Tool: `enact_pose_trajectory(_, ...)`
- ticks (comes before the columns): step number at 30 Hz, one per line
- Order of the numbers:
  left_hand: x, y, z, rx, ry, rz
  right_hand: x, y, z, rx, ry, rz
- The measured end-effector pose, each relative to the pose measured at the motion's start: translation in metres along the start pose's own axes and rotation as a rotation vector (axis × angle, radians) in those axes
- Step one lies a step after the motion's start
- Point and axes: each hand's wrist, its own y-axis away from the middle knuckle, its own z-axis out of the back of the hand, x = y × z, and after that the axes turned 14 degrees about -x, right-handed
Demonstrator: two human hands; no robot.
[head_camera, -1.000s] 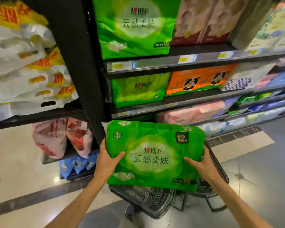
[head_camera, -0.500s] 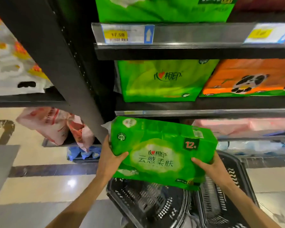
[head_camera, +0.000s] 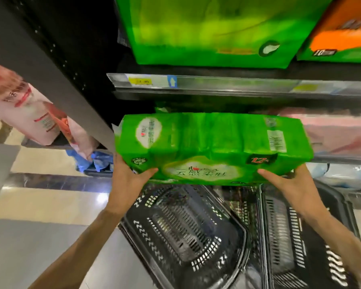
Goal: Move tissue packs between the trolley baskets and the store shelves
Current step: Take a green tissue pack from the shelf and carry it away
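Both hands grasp one green tissue pack (head_camera: pixel 213 147) by its ends: the left hand (head_camera: pixel 127 180) wraps the left end with its thumb across the front, and the right hand (head_camera: pixel 288 182) cups the right end the same way. The pack sits between them, long axis running left to right, printed face tilted toward the person. It is a soft, glossy plastic block, ribbed where the inner packs show. Below lie two black slotted plastic baskets (head_camera: pixel 233 232). Beyond, the pack is level with the gap under a metal shelf edge (head_camera: pixel 227 84), which carries another green pack (head_camera: pixel 206 28) above.
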Motion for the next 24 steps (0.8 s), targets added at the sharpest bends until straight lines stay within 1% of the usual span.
enact_pose_trajectory(3,0.003,-0.007,-0.009,-0.041,0.056,-0.025,0.005,0.000,-0.005,-0.027,0.008,0.054)
enact_pose_trajectory(7,0.003,-0.025,-0.020,-0.116,0.116,-0.071,0.009,-0.007,-0.016,-0.040,-0.065,0.108)
enact_pose_trajectory(11,0.004,-0.044,-0.035,-0.143,0.170,-0.128,0.003,-0.027,-0.037,-0.094,-0.129,0.149)
enact_pose_trajectory(13,0.009,-0.052,-0.042,-0.144,0.152,-0.157,0.001,-0.040,-0.046,-0.092,-0.137,0.156)
enact_pose_trajectory(15,0.015,-0.059,-0.046,-0.136,0.107,-0.140,-0.007,-0.055,-0.056,-0.065,-0.118,0.172)
enact_pose_trajectory(18,0.019,-0.065,-0.051,-0.125,-0.009,-0.140,-0.016,-0.074,-0.068,-0.025,-0.071,0.120)
enact_pose_trajectory(20,0.020,-0.069,-0.056,-0.120,-0.053,-0.130,-0.017,-0.085,-0.075,-0.024,-0.082,0.106)
enact_pose_trajectory(22,0.023,-0.073,-0.063,-0.146,-0.087,-0.111,-0.012,-0.093,-0.079,-0.044,-0.044,0.128)
enact_pose_trajectory(24,0.023,-0.077,-0.068,-0.145,-0.099,-0.112,-0.010,-0.101,-0.078,-0.023,-0.019,0.160)
